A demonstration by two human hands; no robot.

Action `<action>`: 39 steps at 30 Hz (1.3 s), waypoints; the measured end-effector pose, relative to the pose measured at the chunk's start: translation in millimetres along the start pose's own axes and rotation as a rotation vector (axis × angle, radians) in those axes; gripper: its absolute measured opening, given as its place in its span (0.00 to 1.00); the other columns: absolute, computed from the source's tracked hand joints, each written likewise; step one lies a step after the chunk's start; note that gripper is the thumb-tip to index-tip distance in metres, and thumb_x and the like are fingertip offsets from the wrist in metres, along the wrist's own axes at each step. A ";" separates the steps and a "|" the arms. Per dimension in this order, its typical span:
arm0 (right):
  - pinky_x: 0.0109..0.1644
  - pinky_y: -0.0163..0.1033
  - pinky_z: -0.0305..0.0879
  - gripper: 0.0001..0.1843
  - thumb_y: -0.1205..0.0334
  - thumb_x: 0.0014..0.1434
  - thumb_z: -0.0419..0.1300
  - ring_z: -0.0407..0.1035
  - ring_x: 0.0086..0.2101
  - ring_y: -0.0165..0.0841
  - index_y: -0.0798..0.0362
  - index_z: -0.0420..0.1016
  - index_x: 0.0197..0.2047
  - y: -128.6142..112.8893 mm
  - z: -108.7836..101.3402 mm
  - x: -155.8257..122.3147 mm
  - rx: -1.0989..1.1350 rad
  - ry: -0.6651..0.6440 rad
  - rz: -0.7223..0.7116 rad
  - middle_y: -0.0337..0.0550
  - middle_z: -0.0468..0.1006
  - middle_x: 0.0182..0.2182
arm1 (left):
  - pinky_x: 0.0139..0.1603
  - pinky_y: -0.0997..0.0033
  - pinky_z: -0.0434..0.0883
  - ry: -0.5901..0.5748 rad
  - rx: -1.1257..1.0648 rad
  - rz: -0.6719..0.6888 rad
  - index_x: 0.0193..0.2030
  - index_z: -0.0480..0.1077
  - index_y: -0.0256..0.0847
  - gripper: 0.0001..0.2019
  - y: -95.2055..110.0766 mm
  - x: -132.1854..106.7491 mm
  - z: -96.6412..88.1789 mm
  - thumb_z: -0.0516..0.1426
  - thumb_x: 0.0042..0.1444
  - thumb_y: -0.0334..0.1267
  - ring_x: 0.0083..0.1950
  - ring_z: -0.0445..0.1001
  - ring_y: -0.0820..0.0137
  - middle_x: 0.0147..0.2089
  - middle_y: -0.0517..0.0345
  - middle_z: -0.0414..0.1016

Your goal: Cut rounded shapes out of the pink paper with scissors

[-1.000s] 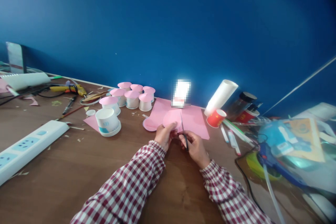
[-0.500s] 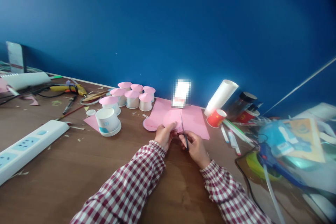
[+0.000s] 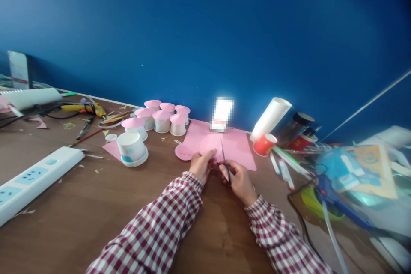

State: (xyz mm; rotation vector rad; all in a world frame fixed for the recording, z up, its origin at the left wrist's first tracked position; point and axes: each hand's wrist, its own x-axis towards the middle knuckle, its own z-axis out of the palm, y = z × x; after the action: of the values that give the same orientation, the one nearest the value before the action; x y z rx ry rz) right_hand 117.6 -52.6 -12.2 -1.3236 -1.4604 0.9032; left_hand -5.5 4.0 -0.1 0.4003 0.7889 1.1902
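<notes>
My left hand pinches a round piece of pink paper between thumb and fingers. In my right hand is a pair of scissors, its blades pointing away from me at the right edge of that paper. How far the blades are apart I cannot tell. Beneath both lies a larger pink sheet on the table. More round pink paper rests at the sheet's left edge.
Several paper cups with pink paper tops stand to the left, behind uncovered white cups. A power strip lies at far left. On the right are a red cup, a white roll, markers and a blue glue gun.
</notes>
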 end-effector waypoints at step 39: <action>0.22 0.31 0.59 0.17 0.49 0.56 0.59 0.62 0.20 0.28 0.57 0.73 0.38 -5.0 -0.3 -0.2 -0.008 -0.006 0.014 0.35 0.66 0.18 | 0.18 0.83 0.66 0.026 -0.005 -0.011 0.26 0.69 0.31 0.12 1.4 -0.3 0.3 0.67 0.36 0.31 0.20 0.67 0.79 0.20 0.61 0.68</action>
State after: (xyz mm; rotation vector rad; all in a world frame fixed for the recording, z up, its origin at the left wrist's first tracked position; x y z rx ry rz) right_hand 116.4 -53.6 -7.4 -1.3395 -1.4628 0.9115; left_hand -6.2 4.3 1.2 0.3762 0.8088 1.1886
